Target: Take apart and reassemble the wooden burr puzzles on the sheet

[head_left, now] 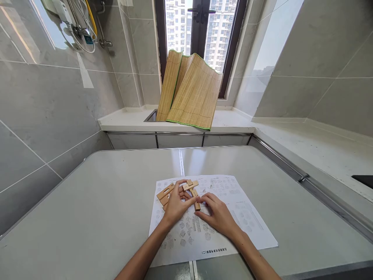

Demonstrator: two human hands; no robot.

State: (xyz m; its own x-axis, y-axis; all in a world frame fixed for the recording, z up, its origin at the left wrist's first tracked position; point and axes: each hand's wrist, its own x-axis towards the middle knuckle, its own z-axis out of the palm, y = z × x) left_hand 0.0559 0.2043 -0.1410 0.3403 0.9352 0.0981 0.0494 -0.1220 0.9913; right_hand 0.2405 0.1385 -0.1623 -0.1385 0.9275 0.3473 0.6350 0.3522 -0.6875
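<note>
One left hand (176, 206), one right hand (219, 215), at least four wooden pieces (197, 207) (exact count hidden), one printed sheet (224, 235) and one surface (87, 210) show; two window handles (211, 11) are at twelve o'clock.

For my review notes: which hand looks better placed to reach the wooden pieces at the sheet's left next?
Probably the left hand: it is close beside the wooden pieces, while the right hand is farther, past the crossed blocks. Both hands are at those blocks, though.

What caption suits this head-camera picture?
Left hand and right hand meet at wooden pieces over a printed sheet.
</note>
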